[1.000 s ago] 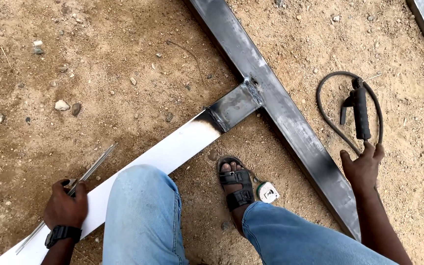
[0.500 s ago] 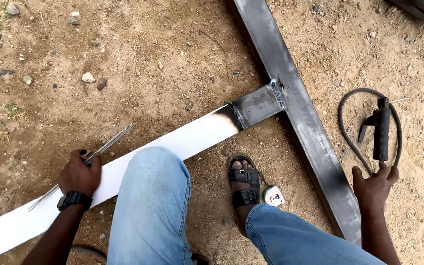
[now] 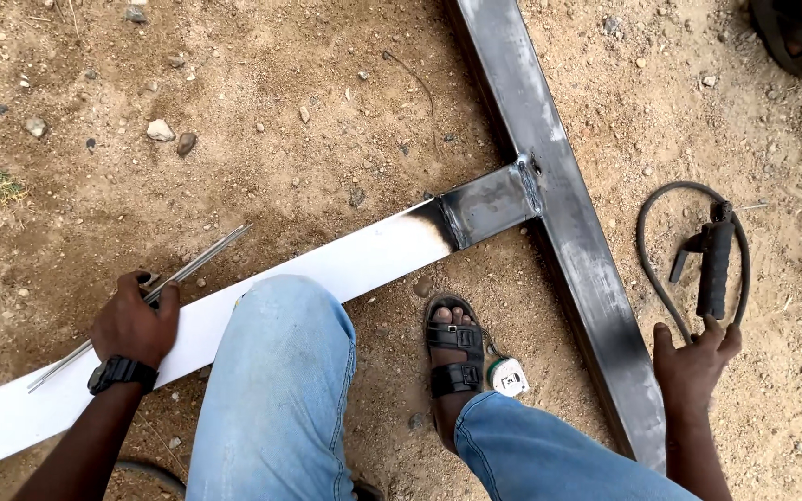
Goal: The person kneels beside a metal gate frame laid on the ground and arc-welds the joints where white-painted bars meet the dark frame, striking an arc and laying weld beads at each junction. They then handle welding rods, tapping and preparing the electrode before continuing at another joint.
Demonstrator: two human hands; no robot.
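My left hand (image 3: 132,325) is closed around a bundle of thin metal rods (image 3: 199,263) and rests on a long white metal tube (image 3: 364,260) lying on the dirt. The tube's scorched grey end meets a dark steel beam (image 3: 568,232) at a welded joint (image 3: 523,190). My right hand (image 3: 693,357) is spread on the ground right of the beam, fingertips touching the lower end of a black electrode holder (image 3: 715,269) with a looped cable (image 3: 647,232). My jeans-clad knees and a sandalled foot (image 3: 455,353) fill the lower middle.
A small tape measure (image 3: 510,377) lies by my foot. Stones (image 3: 160,130) and pebbles are scattered over the sandy ground at the upper left. Another person's sandalled foot (image 3: 795,37) shows at the top right corner. A dark object sits at the right edge.
The view has shifted down and left. My left hand with the rods slid along the white tube toward my knee. My right hand came up against the holder's lower end.
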